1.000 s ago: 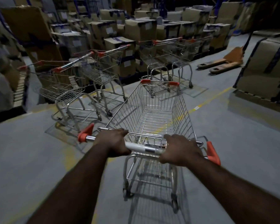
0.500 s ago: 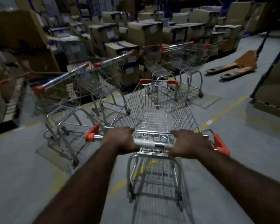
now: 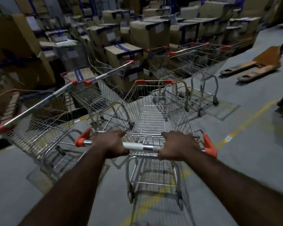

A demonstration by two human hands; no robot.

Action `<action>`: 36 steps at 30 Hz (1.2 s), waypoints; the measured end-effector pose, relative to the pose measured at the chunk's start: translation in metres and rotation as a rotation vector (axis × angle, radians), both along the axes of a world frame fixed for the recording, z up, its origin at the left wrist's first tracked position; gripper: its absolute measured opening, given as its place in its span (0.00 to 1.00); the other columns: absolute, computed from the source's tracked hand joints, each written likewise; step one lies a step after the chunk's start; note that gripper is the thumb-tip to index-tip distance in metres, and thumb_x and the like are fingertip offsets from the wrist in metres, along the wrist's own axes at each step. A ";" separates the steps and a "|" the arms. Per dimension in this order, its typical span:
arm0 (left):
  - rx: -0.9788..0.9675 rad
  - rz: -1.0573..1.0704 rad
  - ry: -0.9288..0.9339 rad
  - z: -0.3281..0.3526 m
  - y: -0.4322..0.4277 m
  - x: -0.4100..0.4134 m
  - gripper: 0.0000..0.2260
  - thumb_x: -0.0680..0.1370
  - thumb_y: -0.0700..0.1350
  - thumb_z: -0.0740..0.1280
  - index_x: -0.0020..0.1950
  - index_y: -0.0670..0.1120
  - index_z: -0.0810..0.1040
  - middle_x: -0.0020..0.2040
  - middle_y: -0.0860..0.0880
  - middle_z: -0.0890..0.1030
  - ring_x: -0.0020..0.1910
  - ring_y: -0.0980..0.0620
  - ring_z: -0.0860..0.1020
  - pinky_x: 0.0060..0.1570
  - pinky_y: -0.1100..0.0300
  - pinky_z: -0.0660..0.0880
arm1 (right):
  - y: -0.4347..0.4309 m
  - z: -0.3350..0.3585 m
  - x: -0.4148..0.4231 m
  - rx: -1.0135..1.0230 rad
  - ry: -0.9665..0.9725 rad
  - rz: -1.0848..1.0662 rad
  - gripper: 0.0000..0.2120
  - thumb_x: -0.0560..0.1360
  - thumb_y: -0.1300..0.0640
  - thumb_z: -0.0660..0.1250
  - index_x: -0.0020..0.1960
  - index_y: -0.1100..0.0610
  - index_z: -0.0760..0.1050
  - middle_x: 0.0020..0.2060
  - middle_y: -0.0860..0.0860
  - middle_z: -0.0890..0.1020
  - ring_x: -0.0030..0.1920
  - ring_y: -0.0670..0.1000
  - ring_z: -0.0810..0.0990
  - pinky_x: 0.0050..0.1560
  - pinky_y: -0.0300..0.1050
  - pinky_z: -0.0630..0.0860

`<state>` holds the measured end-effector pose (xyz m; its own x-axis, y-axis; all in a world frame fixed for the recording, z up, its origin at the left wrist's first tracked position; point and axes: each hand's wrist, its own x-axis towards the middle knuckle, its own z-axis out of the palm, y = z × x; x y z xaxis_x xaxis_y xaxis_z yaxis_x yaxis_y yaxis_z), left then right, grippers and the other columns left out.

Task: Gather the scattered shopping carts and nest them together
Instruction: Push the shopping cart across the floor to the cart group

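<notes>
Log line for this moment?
left hand grips handle | right hand grips handle | held cart not nested | nearest loose cart front-left | pallet jack far right

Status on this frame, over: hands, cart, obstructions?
Handle gripped by left hand and right hand. The pushed cart not nested yet. The right pair of carts just ahead; left pair of carts close alongside.

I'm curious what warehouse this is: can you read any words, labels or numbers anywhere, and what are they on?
None can be read.
White labels on the cardboard boxes: too blurred.
White sleeve on the handle of the held cart: no print legible.
White sticker on the floor: too small.
</notes>
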<state>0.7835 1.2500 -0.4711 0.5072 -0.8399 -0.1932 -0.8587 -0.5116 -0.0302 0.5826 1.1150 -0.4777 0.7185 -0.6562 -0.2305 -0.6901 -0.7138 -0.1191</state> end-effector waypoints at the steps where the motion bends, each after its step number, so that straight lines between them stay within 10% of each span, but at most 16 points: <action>1: -0.001 -0.007 -0.002 0.000 -0.015 0.015 0.40 0.67 0.66 0.69 0.77 0.59 0.65 0.68 0.50 0.78 0.63 0.47 0.78 0.58 0.55 0.75 | -0.015 -0.001 0.014 -0.008 -0.007 -0.005 0.44 0.62 0.29 0.65 0.74 0.46 0.65 0.68 0.53 0.76 0.67 0.57 0.74 0.67 0.63 0.67; 18: -0.102 0.016 0.015 -0.022 -0.321 0.191 0.30 0.67 0.71 0.65 0.60 0.50 0.78 0.47 0.50 0.78 0.46 0.47 0.78 0.48 0.53 0.77 | -0.334 0.022 0.203 0.009 0.112 0.048 0.47 0.64 0.37 0.71 0.80 0.40 0.59 0.77 0.46 0.68 0.73 0.51 0.71 0.67 0.47 0.71; 36: -0.095 0.275 0.016 -0.022 -0.600 0.310 0.30 0.69 0.70 0.66 0.61 0.49 0.76 0.51 0.48 0.78 0.48 0.45 0.79 0.49 0.51 0.77 | -0.649 0.018 0.367 0.002 0.141 0.249 0.47 0.67 0.38 0.72 0.81 0.38 0.53 0.79 0.47 0.63 0.74 0.53 0.69 0.70 0.51 0.68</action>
